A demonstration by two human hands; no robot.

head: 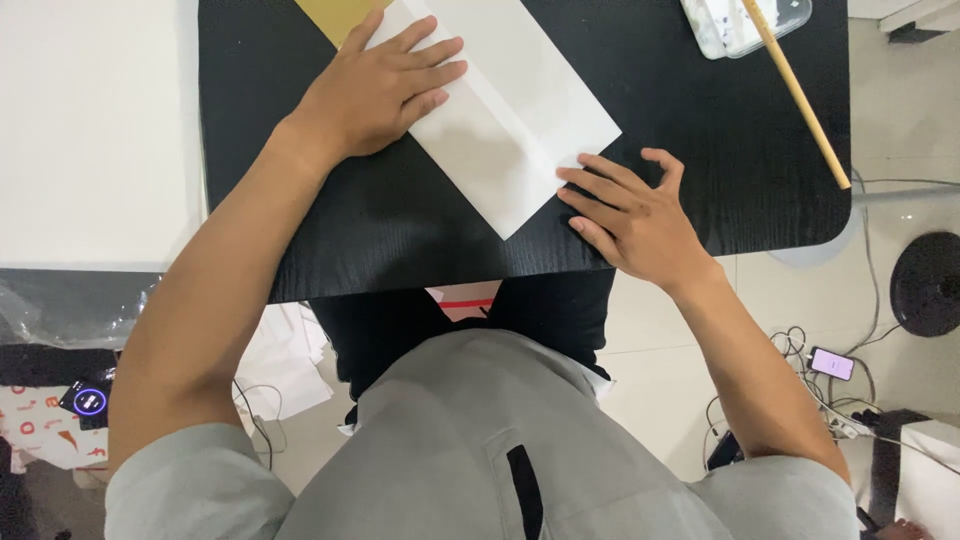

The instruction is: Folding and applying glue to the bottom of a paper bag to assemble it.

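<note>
Head view, looking straight down over a grey shirt (480,450) at one black table (400,220). Going from the left: one white surface (95,130) sits beside the table, with crumpled clear plastic (60,310) below its edge. Lower still on the floor lies one small dark device with a glowing blue ring (88,400), resting on white paper printed with orange shapes (45,435).

On the table, the left hand (375,90) lies flat, palm down, fingers stretched out and close together, pressing on the upper left part of one folded white sheet of paper (510,110). It grips nothing; it only presses down. The sheet lies slanted across the table top, with one fold line running along its length. One yellow sheet (335,15) pokes out from under it at the top edge, just beside the left thumb.

The right hand (630,215) rests at the sheet's lower right corner, fingers spread and slightly bent, fingertips touching the paper's edge and the table, thumb lifted away. It holds nothing either.

Further right, at the table's top edge, one clear plastic tray holding white pieces (735,25) sits under one long wooden stick (800,95), which runs slantwise down toward the table's right edge.

On the floor to the right: one phone with a lit purple screen (832,364) among a tangle of white cables (800,350), and one round black base (925,283) at the frame edge.
</note>
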